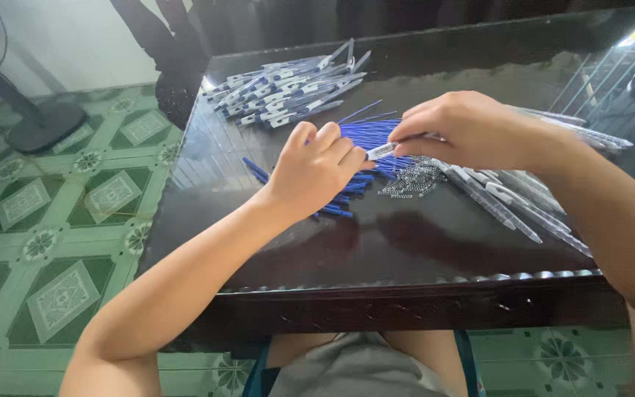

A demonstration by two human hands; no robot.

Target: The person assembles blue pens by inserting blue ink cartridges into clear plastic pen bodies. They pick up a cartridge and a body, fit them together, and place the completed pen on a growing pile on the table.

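Blue ink refills lie fanned in a loose heap at the middle of the dark glossy table, right under both hands, so either can pick one without reaching. The left hand rests over the near end of that heap with its fingers curled down; it seems to be pinching or steadying refills beneath it, though what exactly it grips is hidden by the knuckles. The right hand is closed in a fingertip pinch on a clear pen barrel, whose pale end sticks out toward the left hand — held level and low, a pose that suits lining up a thin refill with the barrel's opening.

Just beside the refills, toward the person, sits a small pile of metal springs, touching the edge of the blue heap. To the right, a row of empty clear barrels lies roughly parallel, slanting toward the table's near right corner, within easy reach of the right hand. At the far side of the table, well apart from the loose parts, a stack of pens with blue and white parts is gathered — kept clear of the working area. Green patterned floor tiles and the base of a standing fan show on the left.
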